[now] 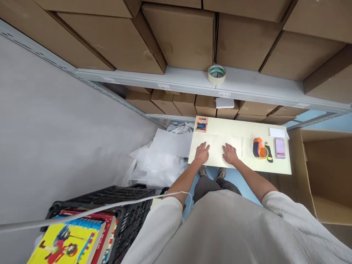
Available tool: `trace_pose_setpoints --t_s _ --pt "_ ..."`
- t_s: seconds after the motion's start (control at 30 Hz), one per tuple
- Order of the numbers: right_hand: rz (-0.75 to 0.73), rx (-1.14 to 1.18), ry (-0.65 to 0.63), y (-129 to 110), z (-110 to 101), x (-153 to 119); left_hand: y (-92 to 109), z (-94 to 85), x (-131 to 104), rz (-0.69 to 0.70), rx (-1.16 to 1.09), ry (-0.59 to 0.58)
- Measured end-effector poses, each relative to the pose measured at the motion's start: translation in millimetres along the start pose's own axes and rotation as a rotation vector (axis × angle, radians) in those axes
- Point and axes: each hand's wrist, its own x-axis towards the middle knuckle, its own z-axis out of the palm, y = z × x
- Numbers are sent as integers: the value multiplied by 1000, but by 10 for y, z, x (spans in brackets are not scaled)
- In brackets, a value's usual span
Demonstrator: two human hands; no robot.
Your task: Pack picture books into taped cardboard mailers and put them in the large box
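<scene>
My left hand (pixel 202 152) and my right hand (pixel 230 153) both lie flat, fingers spread, on a pale sheet or thin bag (pixel 217 146) on a cream tabletop (pixel 247 129). Neither hand grips anything. A small colourful card or booklet (pixel 201 124) lies at the table's far left corner. To the right of my right hand sits an orange tape dispenser (pixel 260 148), and beyond it a small pinkish item (pixel 280 147) and a white paper (pixel 277 132).
A roll of tape (pixel 217 74) stands on the grey shelf (pixel 178 79) under stacked cardboard boxes. A black crate (pixel 121 205) with colourful books (pixel 68 242) is at lower left. Crumpled plastic wrap (pixel 159 157) lies on the floor. An open cardboard box (pixel 324 172) stands right.
</scene>
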Motion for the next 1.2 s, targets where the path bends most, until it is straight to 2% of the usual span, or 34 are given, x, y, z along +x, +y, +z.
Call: trace_pose_setpoints --t_s 0.1,0.2,0.47,0.57,0.67,0.77,0.93,1.03,1.13,1.2 --pt "78 28 46 -113 -13 26 -156 29 31 13 31 -53" --pt "167 116 145 -331 -81 205 -277 36 11 54 38 -71" --pt "483 696 252 -1176 -293 1400 -443 91 -12 164 11 2" --pt "595 762 259 -1390 -308 1698 -483 101 -7 185 -21 21" --pt "748 703 267 -1539 -293 1845 -496 94 -10 193 -40 40" --pt "851 619 280 -1632 -265 1926 -496 83 -22 195 -58 46" --pt "894 605 249 -1623 -221 2048 -495 63 -48 191 -69 38" --pt "853 645 249 -1558 -180 2100 -495 54 -55 187 -72 26" --pt "754 690 342 -1522 -121 2129 -497 57 -56 190 -79 9" --pt "745 707 382 -1514 -98 2143 -499 64 -55 190 -85 1"
